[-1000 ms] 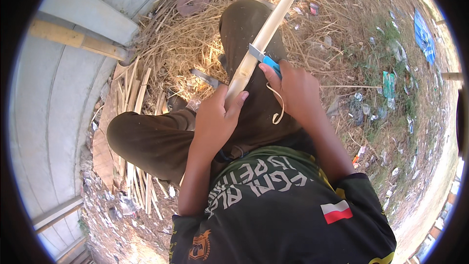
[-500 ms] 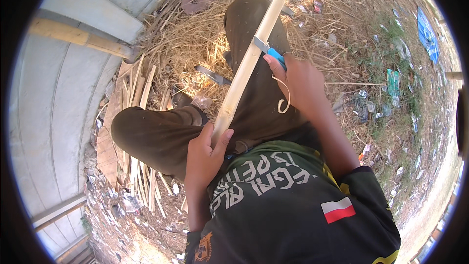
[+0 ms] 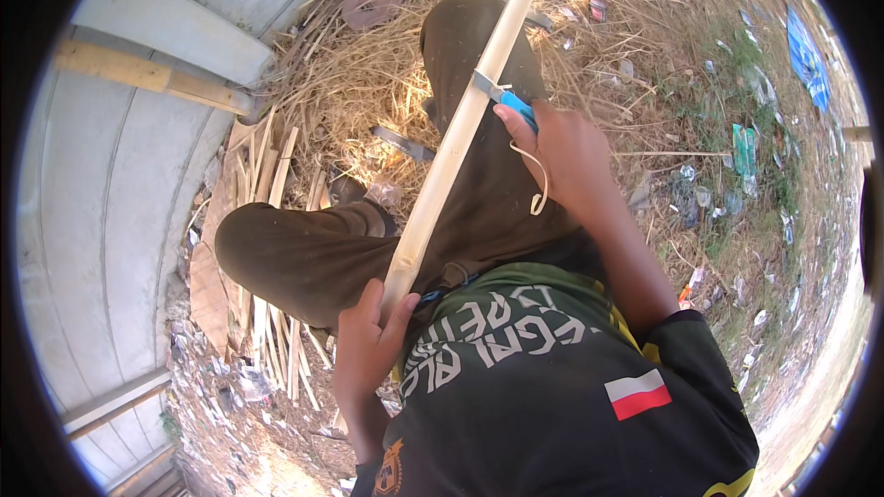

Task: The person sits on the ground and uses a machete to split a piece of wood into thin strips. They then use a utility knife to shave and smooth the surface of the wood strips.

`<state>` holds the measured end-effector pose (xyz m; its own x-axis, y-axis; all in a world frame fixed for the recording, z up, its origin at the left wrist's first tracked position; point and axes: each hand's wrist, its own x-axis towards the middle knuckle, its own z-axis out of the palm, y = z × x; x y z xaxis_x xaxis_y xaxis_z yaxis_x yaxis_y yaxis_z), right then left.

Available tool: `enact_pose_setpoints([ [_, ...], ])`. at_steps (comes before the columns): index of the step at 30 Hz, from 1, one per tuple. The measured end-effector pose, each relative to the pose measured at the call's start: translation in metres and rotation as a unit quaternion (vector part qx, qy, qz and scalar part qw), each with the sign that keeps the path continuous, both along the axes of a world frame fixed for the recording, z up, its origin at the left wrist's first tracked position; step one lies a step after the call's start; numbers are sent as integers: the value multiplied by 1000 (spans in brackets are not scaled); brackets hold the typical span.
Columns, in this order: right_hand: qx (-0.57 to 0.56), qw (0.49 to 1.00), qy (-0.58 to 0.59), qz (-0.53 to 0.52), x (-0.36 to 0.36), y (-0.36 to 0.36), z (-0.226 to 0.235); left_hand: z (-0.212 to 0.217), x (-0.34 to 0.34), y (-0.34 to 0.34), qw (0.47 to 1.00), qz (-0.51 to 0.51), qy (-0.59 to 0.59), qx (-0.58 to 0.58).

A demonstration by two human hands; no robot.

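Observation:
A long pale bamboo strip [image 3: 440, 177] slants from my lap up past my right knee and out of the top of the view. My left hand [image 3: 361, 342] is closed around its lower end, near my waist. In my right hand [image 3: 573, 155] I grip a blue-handled knife [image 3: 518, 109], its grey blade lying across the strip above my right thigh. A thin curled shaving [image 3: 542, 186] hangs down beside my right fingers. Part of the knife handle is hidden by that hand.
Several split bamboo pieces [image 3: 276, 350] and brown cardboard [image 3: 208, 294] lie left of my bent knee. Another dark blade [image 3: 403, 143] rests between my legs on shavings [image 3: 368, 83]. A grey wall [image 3: 120, 202] rises at left; litter and a blue sheet [image 3: 807, 60] lie right.
My left hand has drawn the bamboo strip down and left, toward my body. My right hand and the knife have stayed almost in place.

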<state>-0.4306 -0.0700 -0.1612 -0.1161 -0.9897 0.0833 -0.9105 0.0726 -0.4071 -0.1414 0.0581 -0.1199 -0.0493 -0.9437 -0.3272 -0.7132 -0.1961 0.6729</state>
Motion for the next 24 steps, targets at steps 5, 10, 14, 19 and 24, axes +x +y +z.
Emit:
enact_pose_setpoints([
  [5,0,1000,-14,-8,-3,1,-4,4,15,16,1000,-9,-9,20],
  [10,-31,1000,3,0,-3,-1,-13,13,34,39,997,8,-14,73],
  [14,-45,999,24,-16,0,-1,-17,32,42,51,994,8,-25,107],
  [19,-67,997,28,-16,1,1,-19,46,60,67,989,6,-40,141],
  [24,-47,999,-12,-23,1,1,-11,60,82,80,980,5,-74,185],
])
